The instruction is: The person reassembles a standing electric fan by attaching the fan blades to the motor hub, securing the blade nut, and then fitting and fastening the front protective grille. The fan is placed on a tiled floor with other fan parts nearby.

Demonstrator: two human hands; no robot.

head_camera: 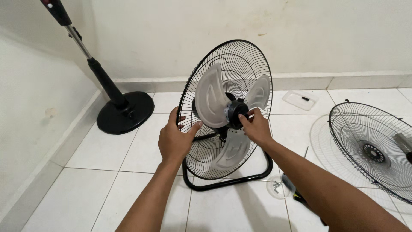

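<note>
A floor fan stands on white tiles, its front grille off. Its black rear wire guard (253, 56) rises from a black tube frame (231, 181). Three translucent grey blades (210, 96) sit on the hub. My left hand (174, 139) grips the guard's left rim, thumb toward a blade. My right hand (255, 125) pinches the black round hub cap (235, 112) at the centre of the blades.
A black pedestal stand with round base (125, 111) leans at the back left. A second wire grille (371, 148) lies at the right. A small clear plastic tray (300, 99) sits near the wall. A clear cup with screws (278, 187) and a screwdriver lie by my right forearm.
</note>
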